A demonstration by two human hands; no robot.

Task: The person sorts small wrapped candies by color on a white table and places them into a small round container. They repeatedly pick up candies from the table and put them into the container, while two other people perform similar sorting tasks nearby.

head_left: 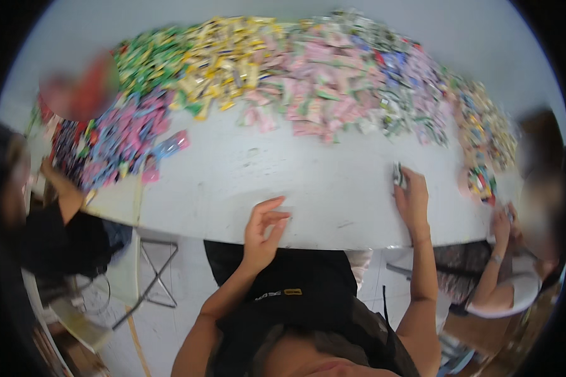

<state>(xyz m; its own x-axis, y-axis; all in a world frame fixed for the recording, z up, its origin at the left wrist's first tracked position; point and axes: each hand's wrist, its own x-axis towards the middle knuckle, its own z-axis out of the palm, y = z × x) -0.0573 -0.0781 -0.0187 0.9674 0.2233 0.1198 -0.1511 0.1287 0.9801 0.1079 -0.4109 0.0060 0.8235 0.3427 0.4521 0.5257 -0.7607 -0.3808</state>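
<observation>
My right hand [412, 200] is over the right part of the white table [226, 169]. Its thumb and fingers pinch a small green-and-white packet [397, 173], held roughly upright. Near the table's front edge, my left hand [265, 230] has its fingers bent but apart, with nothing between them. Beyond both hands lies a broad heap of pink packets [327, 88]. White-and-green packets [393, 119] lie at its right side, nearest to my right hand.
Yellow packets [223, 63], green packets [151, 60] and pink-and-blue packets [122, 138] are piled toward the left. Cream-coloured packets [484, 125] line the right. One person [63, 232] sits at the left, another [506, 270] at the right. A folding stool [160, 273] stands below the table.
</observation>
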